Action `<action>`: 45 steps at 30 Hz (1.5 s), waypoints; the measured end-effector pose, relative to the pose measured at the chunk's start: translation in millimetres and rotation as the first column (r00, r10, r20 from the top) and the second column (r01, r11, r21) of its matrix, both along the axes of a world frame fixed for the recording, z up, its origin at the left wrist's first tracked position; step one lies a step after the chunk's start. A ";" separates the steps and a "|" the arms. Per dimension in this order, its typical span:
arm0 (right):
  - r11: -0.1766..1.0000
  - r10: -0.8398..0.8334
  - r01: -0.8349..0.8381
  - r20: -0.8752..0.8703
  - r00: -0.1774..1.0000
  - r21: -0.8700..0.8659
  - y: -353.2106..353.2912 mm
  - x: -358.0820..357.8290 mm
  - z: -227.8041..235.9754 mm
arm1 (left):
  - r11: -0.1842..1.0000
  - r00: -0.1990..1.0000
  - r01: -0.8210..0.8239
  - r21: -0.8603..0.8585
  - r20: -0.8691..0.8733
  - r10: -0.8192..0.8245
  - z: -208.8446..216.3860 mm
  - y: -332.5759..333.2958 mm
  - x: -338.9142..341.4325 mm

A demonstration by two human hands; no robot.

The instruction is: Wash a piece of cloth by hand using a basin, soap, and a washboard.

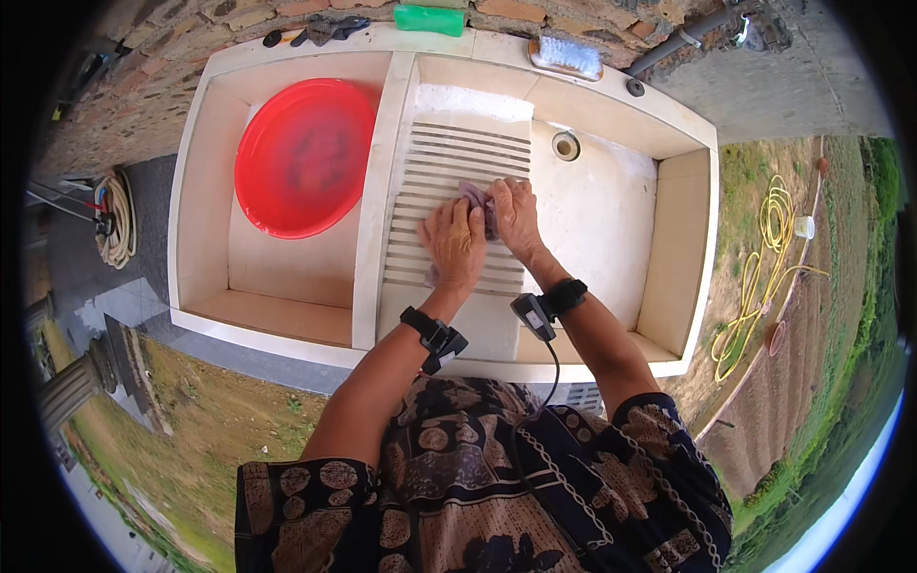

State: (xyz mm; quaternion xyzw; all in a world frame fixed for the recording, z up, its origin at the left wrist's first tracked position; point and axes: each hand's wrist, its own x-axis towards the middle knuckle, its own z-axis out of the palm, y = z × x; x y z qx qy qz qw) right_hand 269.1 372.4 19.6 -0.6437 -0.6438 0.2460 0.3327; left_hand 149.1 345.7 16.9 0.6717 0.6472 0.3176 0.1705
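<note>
A small purplish-grey cloth (471,194) lies bunched on the ribbed washboard (449,153) of a pale stone sink. My left hand (454,241) presses down on the cloth's left side, its fingers curled over the fabric. Knuckles up, my right hand (515,216) grips the cloth from the right, close beside the left hand. Part of the fabric is hidden beneath both hands. A bit of the cloth also shows under my left palm, near the wrist.
In the left basin, a red plastic tub (253,172) holds cloudy water with something dark in it. Right of the washboard is a drain hole (565,145). A scrubbing brush (565,57) and a green block (428,20) sit on the back rim, below a brick wall.
</note>
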 end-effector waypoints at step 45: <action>0.996 -0.092 0.091 0.026 0.995 0.026 62.2 98.7 -44.0 | 0.989 0.879 0.136 -0.050 0.467 -0.097 -53.9 108.1 132.4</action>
